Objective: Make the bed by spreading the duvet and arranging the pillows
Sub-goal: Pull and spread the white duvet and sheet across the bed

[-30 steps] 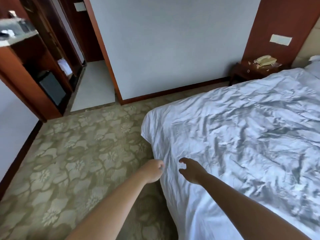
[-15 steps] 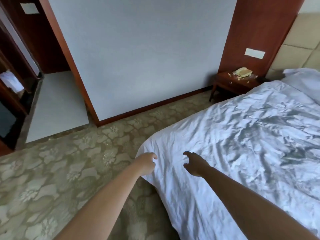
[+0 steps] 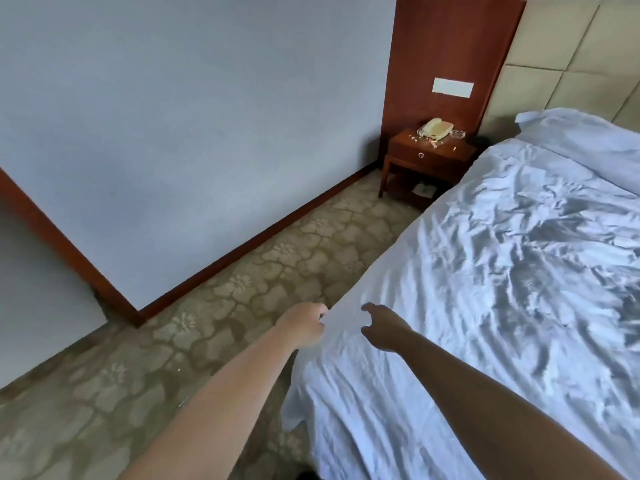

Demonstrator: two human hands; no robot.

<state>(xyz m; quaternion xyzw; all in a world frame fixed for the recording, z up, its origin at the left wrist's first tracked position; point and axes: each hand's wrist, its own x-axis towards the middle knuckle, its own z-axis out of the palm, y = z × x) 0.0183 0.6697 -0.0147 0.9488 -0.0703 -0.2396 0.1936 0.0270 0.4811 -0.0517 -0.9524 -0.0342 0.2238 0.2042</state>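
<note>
The white duvet (image 3: pixel 485 289) lies heavily wrinkled, its length running toward the pillow (image 3: pixel 585 133). Left hand (image 3: pixel 304 323) pinches its corner edge; right hand (image 3: pixel 384 327) hovers beside, fingers loosely spread, holding nothing.

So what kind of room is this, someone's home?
More likely a hotel room: a bed with a white duvet, a padded headboard wall, and a bedside table carrying a corded phone.

Two bare forearms, sleeveless to the frame edge, left grip (image 3: pixel 304 328), right grip (image 3: pixel 384 329)
</note>
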